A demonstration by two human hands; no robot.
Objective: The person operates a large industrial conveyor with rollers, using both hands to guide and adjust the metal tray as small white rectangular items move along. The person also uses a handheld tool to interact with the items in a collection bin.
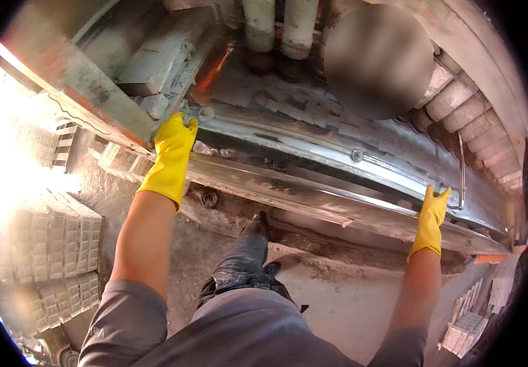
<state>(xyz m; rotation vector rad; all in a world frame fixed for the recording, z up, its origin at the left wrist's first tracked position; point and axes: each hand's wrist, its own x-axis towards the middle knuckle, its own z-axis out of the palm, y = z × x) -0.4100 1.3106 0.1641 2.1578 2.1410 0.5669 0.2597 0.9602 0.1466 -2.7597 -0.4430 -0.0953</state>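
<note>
Both of my hands wear yellow rubber gloves and reach forward to a long, shiny metal bar [313,147] that slants down from left to right along a machine. My left hand [172,147] is closed at the bar's left end, beside a worn beam. Near the right end, my right hand [430,220] grips the bar's lower edge, its thumb and a finger pointing up with a gap between them. The undersides of both grips are hidden. A round fitting [357,155] sits on the bar between my hands, and a thin bent metal rod [461,171] rises beside my right hand.
A dusty metal ledge [276,183] runs below the bar. Thick pale rollers [450,101] line the machine's far right, with an orange glow [215,70] at far left. Stacked pale blocks [56,238] stand left, and another stack [464,333] lower right. A blurred disc covers the top.
</note>
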